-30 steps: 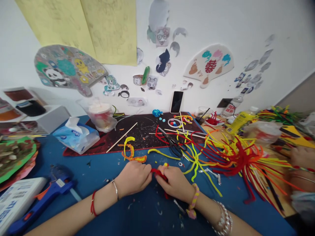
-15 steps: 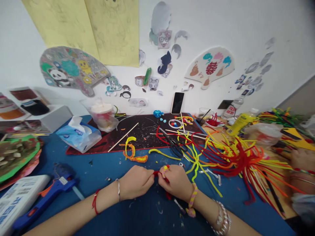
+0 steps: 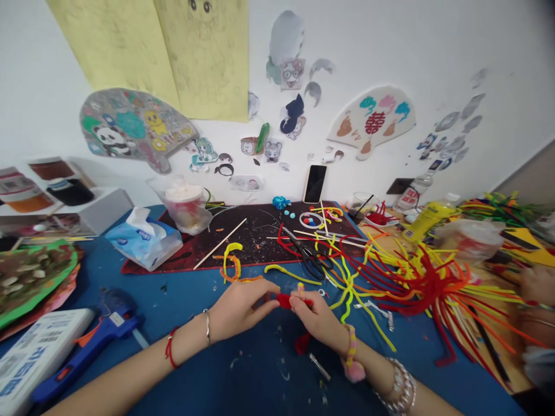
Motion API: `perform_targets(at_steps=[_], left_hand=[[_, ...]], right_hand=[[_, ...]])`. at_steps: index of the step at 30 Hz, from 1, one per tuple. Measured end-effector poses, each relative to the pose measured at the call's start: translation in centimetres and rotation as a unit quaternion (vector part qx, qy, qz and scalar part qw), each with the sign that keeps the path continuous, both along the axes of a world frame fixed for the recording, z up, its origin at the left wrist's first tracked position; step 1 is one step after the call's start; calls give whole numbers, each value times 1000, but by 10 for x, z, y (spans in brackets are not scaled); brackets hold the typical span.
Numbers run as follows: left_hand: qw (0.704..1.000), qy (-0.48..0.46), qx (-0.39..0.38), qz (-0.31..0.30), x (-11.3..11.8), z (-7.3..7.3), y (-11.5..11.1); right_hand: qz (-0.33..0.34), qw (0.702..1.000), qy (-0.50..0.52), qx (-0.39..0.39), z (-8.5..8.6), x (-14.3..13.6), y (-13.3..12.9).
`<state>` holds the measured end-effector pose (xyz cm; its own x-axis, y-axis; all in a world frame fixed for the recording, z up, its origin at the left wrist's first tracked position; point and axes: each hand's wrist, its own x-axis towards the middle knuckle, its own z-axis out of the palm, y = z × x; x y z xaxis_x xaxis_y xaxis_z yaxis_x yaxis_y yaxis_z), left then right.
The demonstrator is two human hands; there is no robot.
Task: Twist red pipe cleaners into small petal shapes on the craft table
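Just in front of me, over the blue table, both hands meet at a small red fuzzy piece (image 3: 284,300), which looks like wound pipe cleaner. My right hand (image 3: 319,319) pinches its right side between thumb and fingers. At the left end, the thumb and forefinger of my left hand (image 3: 243,306) close lightly on it, with a small gap behind the fingertips. The far side of the piece is hidden by my fingers. Below the right hand lie another red fuzzy bit (image 3: 302,344) and a silver hair clip (image 3: 319,367). Beyond my left hand is a yellow-and-orange pipe cleaner shape (image 3: 234,266).
Black scissors (image 3: 315,263) lie behind my hands; loose red, yellow and orange pipe cleaners (image 3: 425,283) spread to the right. A blue glue gun (image 3: 99,335) and tissue pack (image 3: 145,240) are left. A phone (image 3: 314,184) leans on the wall. Another person's hand (image 3: 537,286) is far right.
My left fingers have loosened from a tight fist and spread a little at the red piece. The right hand has turned, showing more of the piece. The view has shifted slightly.
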<state>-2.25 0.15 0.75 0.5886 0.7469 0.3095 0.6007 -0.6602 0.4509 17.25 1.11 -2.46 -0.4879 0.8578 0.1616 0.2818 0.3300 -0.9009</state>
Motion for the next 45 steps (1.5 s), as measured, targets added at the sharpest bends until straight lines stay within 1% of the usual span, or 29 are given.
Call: perform_targets(at_steps=[3, 6, 9, 11, 15, 19, 23, 28, 33, 37, 40, 45], left_hand=[[998, -66, 3, -17, -3, 0, 1], [994, -104, 19, -38, -3, -2, 1], [991, -121, 34, -54, -1, -2, -1], [990, -128, 30, -57, 0, -1, -2], [989, -141, 2, -35, 2, 3, -4], [989, -144, -9, -16, 4, 1, -6], [987, -161, 9, -12, 5, -3, -9], [983, -180, 30, -15, 5, -4, -11], [983, -177, 44, -15, 4, -6, -11], [984, -167, 56, -19, 3, -6, -11], [984, -172, 41, -8, 3, -5, -10], [980, -190, -37, 53, 7, -8, -8]], right_hand=[[37, 994, 52, -88, -5, 2, 3], [64, 988, 61, -124, -8, 3, 4], [66, 991, 40, -108, -5, 4, 4], [65, 993, 27, -94, -3, 4, 4], [71, 994, 22, -79, 0, 4, 3], [72, 994, 27, -80, 2, 3, 2], [75, 992, 37, -95, 3, 2, 1], [86, 988, 53, -118, 0, 2, 1], [89, 989, 43, -107, -1, 2, 1], [93, 992, 24, -82, 1, 2, 1], [90, 993, 19, -70, 1, 2, 2], [48, 995, 36, -77, 0, -1, 1]])
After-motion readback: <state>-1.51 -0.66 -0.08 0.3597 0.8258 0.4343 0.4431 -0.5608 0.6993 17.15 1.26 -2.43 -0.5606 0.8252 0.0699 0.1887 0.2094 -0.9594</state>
